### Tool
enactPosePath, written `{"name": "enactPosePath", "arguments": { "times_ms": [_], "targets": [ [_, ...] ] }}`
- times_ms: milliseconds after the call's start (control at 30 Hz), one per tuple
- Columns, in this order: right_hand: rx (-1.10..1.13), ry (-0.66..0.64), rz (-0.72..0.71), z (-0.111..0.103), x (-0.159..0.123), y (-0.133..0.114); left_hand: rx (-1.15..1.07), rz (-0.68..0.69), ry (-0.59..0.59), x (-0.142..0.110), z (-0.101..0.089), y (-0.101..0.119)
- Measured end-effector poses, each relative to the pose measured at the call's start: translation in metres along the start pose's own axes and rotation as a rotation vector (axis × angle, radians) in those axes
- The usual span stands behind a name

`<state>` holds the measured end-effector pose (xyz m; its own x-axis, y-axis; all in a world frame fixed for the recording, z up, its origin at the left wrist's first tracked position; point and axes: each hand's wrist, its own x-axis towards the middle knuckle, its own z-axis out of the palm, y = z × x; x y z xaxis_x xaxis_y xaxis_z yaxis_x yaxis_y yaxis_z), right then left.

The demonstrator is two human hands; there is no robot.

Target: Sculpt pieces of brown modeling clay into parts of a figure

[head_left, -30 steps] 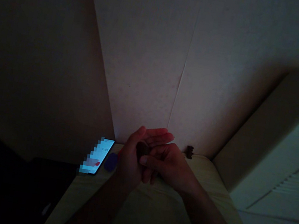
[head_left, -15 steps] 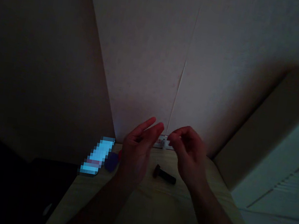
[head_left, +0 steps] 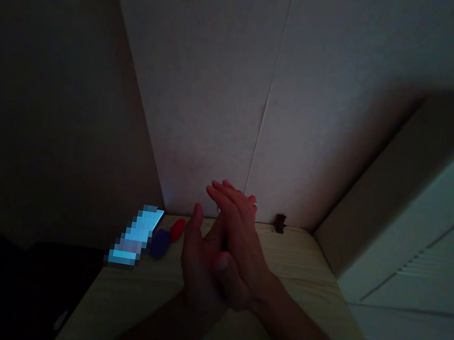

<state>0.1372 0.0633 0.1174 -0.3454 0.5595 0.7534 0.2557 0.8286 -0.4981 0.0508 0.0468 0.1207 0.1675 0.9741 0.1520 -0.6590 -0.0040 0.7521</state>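
Palm to palm over the wooden tabletop, my two hands meet in the middle of the view. My left hand (head_left: pixel 199 266) lies underneath, its thumb pointing up and its palm turned upward. Across it rests my right hand (head_left: pixel 244 241), flat with its fingers stretched forward. Whether anything lies between the palms is hidden. Left of my hands are a small red lump (head_left: pixel 177 231) and a dark blue lump (head_left: pixel 159 244), side by side on the table. A small dark brown piece (head_left: pixel 280 223) stands by the wall, right of my hands.
A phone-like slab with a bright, pixelated screen (head_left: pixel 134 238) lies at the table's left edge. The light wood tabletop (head_left: pixel 302 262) ends at a pale wall (head_left: pixel 220 105). A white panelled surface (head_left: pixel 425 247) rises on the right. The room is dim.
My hands were apart with fingers curled; they have come together, the right over the left. The dark hammer-shaped thing and the small white item by the wall are no longer plainly visible.
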Motion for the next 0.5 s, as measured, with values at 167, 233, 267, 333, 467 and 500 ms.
{"name": "enactPosePath", "arguments": {
  "times_ms": [167, 233, 267, 333, 467, 500],
  "targets": [
    [-0.036, -0.054, -0.029, 0.006, -0.001, 0.002, -0.021, 0.067, 0.032, 0.008, -0.009, -0.007],
    [-0.035, -0.058, -0.031, 0.010, -0.002, 0.002, 0.011, 0.097, 0.034, 0.014, -0.014, -0.011],
    [-0.026, -0.057, -0.028, 0.011, -0.002, 0.001, 0.032, 0.124, 0.049, 0.015, -0.016, -0.014],
    [-0.003, -0.051, -0.016, 0.012, -0.003, 0.000, 0.054, 0.181, 0.091, 0.016, -0.016, -0.018],
    [0.017, -0.037, -0.054, 0.007, -0.001, 0.003, -0.070, 0.178, 0.144, 0.008, -0.004, -0.020],
    [0.019, -0.038, -0.077, 0.005, -0.001, 0.006, -0.114, 0.144, 0.161, 0.006, -0.001, -0.018]
  ]
}}
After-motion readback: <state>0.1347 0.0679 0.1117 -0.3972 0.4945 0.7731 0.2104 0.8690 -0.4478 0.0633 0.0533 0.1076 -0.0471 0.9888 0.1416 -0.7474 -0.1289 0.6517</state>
